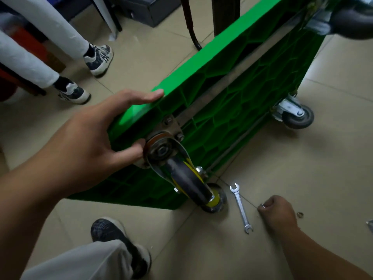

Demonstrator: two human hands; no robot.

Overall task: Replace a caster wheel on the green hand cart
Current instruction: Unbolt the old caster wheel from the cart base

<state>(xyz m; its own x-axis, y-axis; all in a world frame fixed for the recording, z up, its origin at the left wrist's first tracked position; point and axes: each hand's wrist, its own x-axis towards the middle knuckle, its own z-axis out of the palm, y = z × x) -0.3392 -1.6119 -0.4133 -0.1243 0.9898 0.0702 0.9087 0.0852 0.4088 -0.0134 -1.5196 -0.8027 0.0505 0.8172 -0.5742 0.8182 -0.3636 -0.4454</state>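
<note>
Refitting the caster (179,178): left hand (84,142) grips the green cart (232,87), right hand (279,211) pinches a nut (262,205) to thread next

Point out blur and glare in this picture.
Head view: the grey caster wheel at top right is smeared with blur; a bright sheen sits on the green plastic cart deck beside the left hand; the silver open-end wrench is sharp.
</note>
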